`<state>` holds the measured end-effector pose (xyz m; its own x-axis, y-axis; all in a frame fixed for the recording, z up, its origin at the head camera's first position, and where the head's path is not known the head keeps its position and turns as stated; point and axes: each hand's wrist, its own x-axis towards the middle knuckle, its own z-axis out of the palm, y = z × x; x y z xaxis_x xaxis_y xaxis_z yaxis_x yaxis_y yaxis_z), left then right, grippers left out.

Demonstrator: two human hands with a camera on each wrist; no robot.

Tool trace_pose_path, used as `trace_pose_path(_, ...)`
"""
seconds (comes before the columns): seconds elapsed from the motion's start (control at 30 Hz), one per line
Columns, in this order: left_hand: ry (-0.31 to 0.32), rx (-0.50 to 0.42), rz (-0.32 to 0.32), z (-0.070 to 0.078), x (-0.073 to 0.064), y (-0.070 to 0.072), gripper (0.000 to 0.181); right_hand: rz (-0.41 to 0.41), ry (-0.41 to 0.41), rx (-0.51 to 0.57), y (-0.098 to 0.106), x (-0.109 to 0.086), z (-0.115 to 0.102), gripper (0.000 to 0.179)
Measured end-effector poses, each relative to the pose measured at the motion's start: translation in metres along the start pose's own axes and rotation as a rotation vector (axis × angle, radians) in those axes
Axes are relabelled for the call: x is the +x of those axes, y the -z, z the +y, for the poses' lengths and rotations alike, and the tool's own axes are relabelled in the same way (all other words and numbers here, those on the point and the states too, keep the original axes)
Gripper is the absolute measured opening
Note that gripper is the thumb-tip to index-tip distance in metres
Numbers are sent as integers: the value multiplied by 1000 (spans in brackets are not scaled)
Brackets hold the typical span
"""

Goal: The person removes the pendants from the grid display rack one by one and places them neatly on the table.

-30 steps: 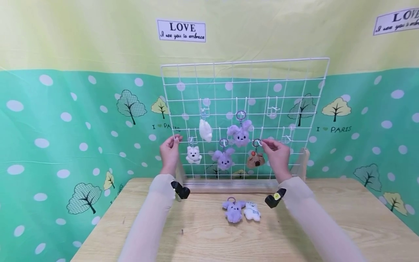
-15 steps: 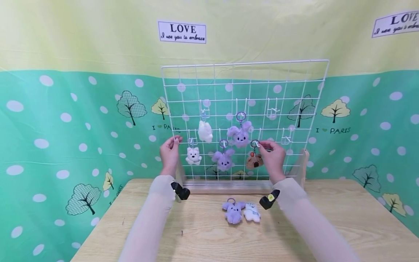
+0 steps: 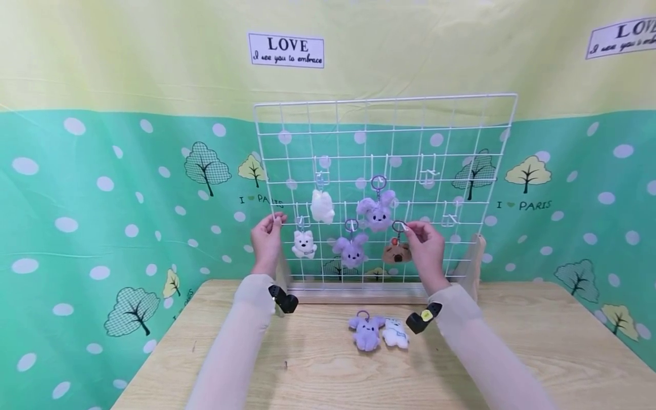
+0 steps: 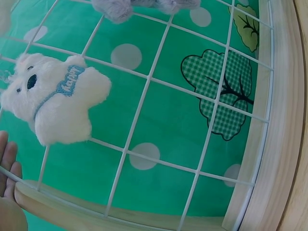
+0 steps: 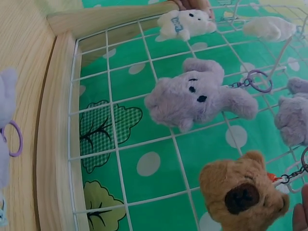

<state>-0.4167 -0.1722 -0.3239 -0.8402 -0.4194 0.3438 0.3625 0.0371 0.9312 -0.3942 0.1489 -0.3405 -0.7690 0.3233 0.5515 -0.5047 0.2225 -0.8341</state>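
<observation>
My left hand [image 3: 266, 244] grips the left edge wire of a white wire grid panel [image 3: 392, 99]. Beside it hangs a white bear plush keychain [image 3: 304, 244] on a hook, large in the left wrist view. At the lower middle right of the grid, my right hand [image 3: 428, 250] pinches the dark ring of a brown plush keychain [image 3: 397, 252] at a hook. In the right wrist view the brown plush [image 5: 240, 192] dangles from its chain, an orange bit near its top; only fingertips [image 5: 301, 211] show there. Two purple bunny keychains [image 3: 351, 250] and another white plush [image 3: 322, 206] hang nearby.
A purple bunny keychain [image 3: 367, 333] and a white bear plush [image 3: 396, 333] lie on the wooden table [image 3: 328, 381] before the grid's wooden base [image 3: 353, 295]. Bare hooks [image 3: 428, 175] sit at the grid's right. A patterned green cloth [image 3: 128, 228] hangs behind.
My right hand has moved slightly left along with the brown plush keychain, mostly in the first half second. The plush has turned a little on its chain. My left hand stays on the grid's edge.
</observation>
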Motion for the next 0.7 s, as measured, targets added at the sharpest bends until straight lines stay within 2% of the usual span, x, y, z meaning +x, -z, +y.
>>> trace_pose_path(0.2, -8, 4, -9, -2, -1, 1, 22, -28, 13, 57, 4, -6, -9, 16)
trace_pose_path(0.3, -12, 7, -8, -1, -1, 1, 22, -40, 6, 130, 6, -10, -16, 15)
trace_pose_path(0.5, -16, 14, -5, 0, -1, 0, 22, -51, 19, 232, 10, -13, -18, 14)
trace_pose_path(0.7, -17, 11, -9, 0, -2, -1, 23, -37, -38, 299, 15, -18, -22, 11)
